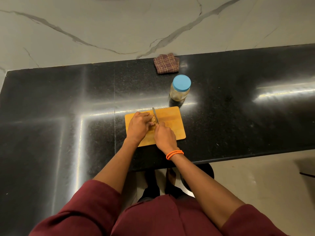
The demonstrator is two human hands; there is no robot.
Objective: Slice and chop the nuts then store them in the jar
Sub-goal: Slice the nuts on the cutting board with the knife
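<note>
Left hand curled over nuts on cutting board, steadying them; right hand gripping knife, slicing. Jar beyond board, lidded.

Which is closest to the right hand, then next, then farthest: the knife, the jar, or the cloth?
From the right hand:
1. knife, held in it, over the board.
2. jar, standing beyond the board.
3. cloth, at the counter's back edge.

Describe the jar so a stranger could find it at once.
Start at the black polished stone counter and find the yellow wooden cutting board. Just beyond its far right corner stands a clear round jar, the only upright container, capped with a light blue lid.
</note>
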